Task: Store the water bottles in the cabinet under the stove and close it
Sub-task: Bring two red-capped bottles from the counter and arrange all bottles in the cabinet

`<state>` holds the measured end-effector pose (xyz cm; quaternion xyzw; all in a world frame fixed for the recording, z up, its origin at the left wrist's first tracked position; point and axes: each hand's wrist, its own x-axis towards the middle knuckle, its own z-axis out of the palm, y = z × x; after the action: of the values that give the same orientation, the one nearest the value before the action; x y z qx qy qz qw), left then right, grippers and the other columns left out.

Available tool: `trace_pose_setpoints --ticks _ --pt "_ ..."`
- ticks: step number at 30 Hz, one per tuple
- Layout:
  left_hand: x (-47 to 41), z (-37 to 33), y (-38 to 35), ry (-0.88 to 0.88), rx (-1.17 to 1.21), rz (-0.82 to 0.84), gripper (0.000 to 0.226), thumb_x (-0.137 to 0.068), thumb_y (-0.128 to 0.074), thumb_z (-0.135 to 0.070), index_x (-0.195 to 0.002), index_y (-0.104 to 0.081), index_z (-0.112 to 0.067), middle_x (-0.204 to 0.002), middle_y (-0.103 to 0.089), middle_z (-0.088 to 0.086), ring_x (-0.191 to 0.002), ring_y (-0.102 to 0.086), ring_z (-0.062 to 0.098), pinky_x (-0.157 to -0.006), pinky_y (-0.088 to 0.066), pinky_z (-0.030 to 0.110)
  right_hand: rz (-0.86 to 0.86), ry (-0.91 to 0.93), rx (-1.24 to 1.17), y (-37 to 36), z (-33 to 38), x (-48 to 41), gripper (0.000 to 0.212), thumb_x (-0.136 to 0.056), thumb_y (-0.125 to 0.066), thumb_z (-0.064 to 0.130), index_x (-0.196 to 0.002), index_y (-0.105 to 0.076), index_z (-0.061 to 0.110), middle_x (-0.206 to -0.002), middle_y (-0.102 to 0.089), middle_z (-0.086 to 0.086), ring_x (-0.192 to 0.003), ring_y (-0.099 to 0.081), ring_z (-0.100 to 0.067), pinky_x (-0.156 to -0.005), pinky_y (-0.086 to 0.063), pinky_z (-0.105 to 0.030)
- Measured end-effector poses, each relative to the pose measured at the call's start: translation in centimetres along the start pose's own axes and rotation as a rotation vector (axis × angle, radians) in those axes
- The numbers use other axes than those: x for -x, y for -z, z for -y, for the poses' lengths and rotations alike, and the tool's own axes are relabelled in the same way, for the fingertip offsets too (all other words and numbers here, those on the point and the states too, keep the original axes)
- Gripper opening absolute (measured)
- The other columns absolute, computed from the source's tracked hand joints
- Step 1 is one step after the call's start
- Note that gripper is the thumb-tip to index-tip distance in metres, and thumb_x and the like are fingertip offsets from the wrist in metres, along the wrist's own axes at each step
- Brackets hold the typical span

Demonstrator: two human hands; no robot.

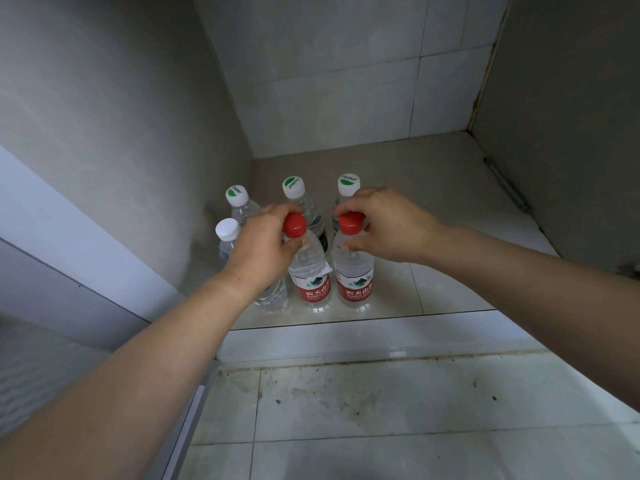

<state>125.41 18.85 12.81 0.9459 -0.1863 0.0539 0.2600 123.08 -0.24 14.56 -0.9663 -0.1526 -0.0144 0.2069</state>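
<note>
Several water bottles stand upright on the floor of the open cabinet (pixel 433 209). My left hand (pixel 258 247) grips the neck of a red-capped, red-labelled bottle (pixel 310 282). My right hand (pixel 384 226) grips the neck of a second red-capped bottle (pixel 355 282) right beside it. Behind them stand three clear bottles with white-and-green caps: left (pixel 236 195), middle (pixel 293 187), right (pixel 348 185). A white-capped bottle (pixel 227 230) stands at the left, partly hidden by my left wrist.
The cabinet's left wall (pixel 121 150), tiled back wall (pixel 346 81) and right wall (pixel 571 133) enclose the space. A white sill (pixel 381 336) runs along the cabinet's front edge. Stained floor tiles (pixel 381 410) lie below. A pale door panel (pixel 52 237) sits at the left.
</note>
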Motion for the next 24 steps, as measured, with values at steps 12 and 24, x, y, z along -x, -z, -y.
trace_pose_setpoints --ticks 12,24 --pt "-0.4 0.3 0.4 -0.012 0.025 0.070 0.042 -0.080 -0.070 -0.012 -0.119 -0.055 -0.014 -0.116 -0.057 0.008 -0.105 -0.055 0.024 -0.090 -0.044 0.031 -0.025 -0.029 0.033 0.0 -0.1 -0.2 0.040 -0.080 -0.069 0.022 -0.118 -0.060 0.017 -0.119 -0.062 -0.007 -0.109 -0.055 -0.023 -0.091 -0.045 -0.031" --pt "-0.8 1.6 0.6 -0.057 0.036 0.116 0.044 -0.077 -0.073 -0.013 -0.117 -0.055 -0.019 -0.115 -0.058 0.005 -0.098 -0.059 0.023 -0.089 -0.050 0.041 -0.009 -0.016 0.054 -0.1 -0.4 0.2 0.045 -0.082 -0.067 0.026 -0.125 -0.053 0.018 -0.124 -0.057 -0.007 -0.111 -0.053 -0.025 -0.092 -0.047 -0.039"
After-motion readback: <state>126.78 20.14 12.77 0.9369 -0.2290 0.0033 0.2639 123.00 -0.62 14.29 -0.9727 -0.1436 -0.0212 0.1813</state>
